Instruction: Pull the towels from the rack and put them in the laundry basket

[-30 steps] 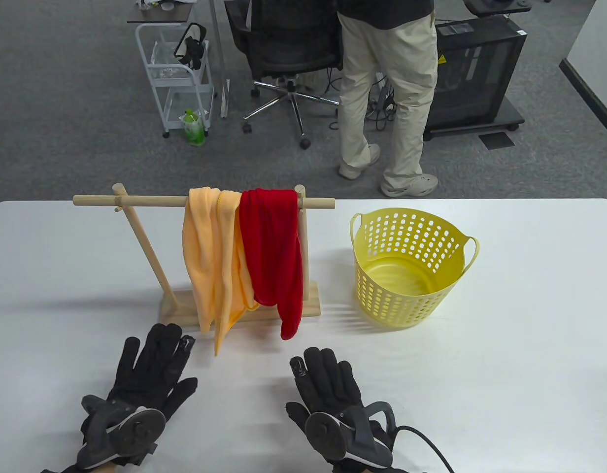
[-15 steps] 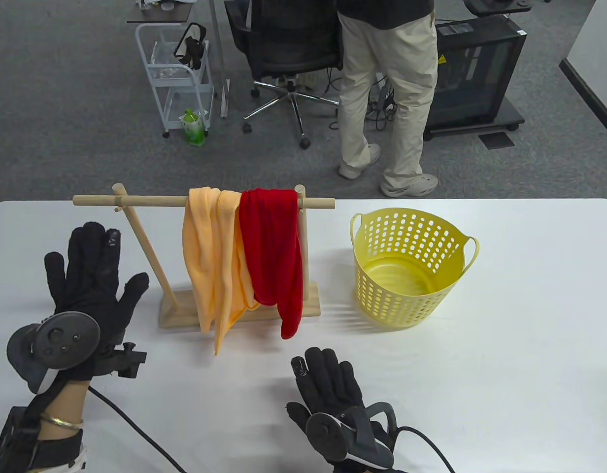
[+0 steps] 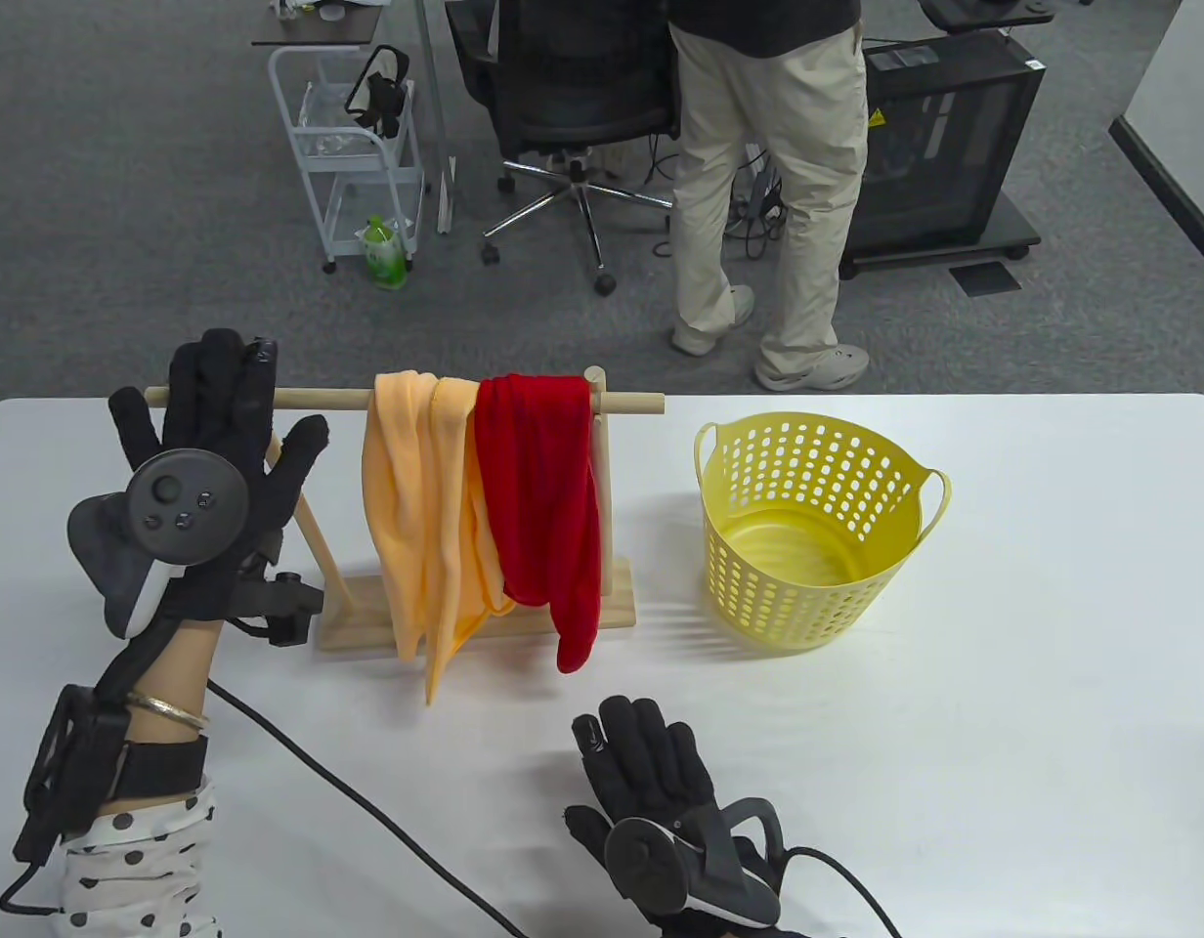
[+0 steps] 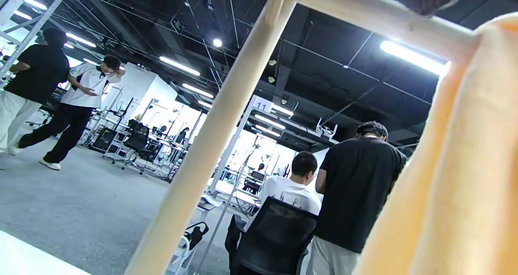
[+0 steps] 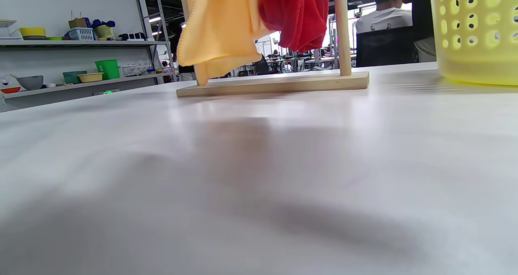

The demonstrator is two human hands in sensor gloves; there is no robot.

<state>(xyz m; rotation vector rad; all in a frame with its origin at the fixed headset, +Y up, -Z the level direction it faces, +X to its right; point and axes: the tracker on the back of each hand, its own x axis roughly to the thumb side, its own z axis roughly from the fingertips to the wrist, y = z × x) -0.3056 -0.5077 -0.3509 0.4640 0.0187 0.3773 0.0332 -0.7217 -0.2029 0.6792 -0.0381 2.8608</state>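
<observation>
A wooden rack (image 3: 328, 398) stands on the white table with an orange towel (image 3: 421, 508) and a red towel (image 3: 548, 498) draped over its bar. To the right sits an empty yellow laundry basket (image 3: 817, 528). My left hand (image 3: 211, 420) is raised with fingers spread straight over the bar's left end, near the left post; whether it touches the bar is unclear. My right hand (image 3: 641, 752) lies flat on the table in front of the red towel, holding nothing. The left wrist view shows the rack (image 4: 218, 121) and orange towel (image 4: 457, 178) close up. The right wrist view shows the towels' hems, orange towel (image 5: 218, 28), red towel (image 5: 295, 16), and the basket (image 5: 477, 32).
The rack's wooden base (image 3: 485, 616) sits mid-table. A black cable (image 3: 367, 821) trails from my left wrist across the table. Beyond the table's far edge stand a person (image 3: 768, 176), an office chair (image 3: 563, 107) and a white cart (image 3: 358, 147).
My left hand has lifted off the table and moved forward and up to the left end of the rack bar. The right hand has stayed flat in place.
</observation>
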